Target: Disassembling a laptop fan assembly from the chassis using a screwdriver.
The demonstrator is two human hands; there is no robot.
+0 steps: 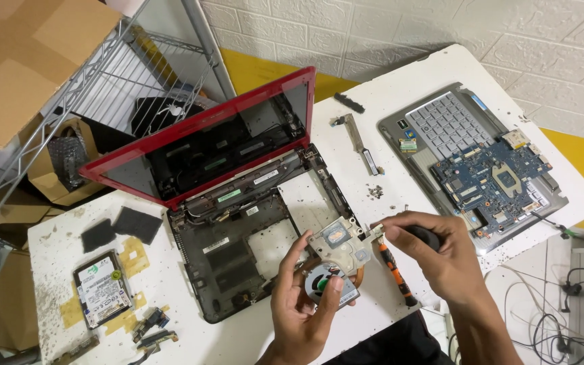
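Observation:
My left hand (299,304) holds a laptop cooling fan with its metal heatsink (336,253) over the front edge of the white table (414,81). My right hand (434,260) grips a black-handled screwdriver, its tip at the heatsink's right corner. An orange-and-black screwdriver (395,274) lies on the table just under my right hand. Behind the fan sits a stripped red laptop (224,182), lid up and base empty.
A blue motherboard (495,179) rests on a grey keyboard panel at the right. A hard drive (101,289), two dark foam pads (126,226) and small connectors lie at the left. A wire shelf and cardboard boxes stand at the far left. Cables trail on the floor at the right.

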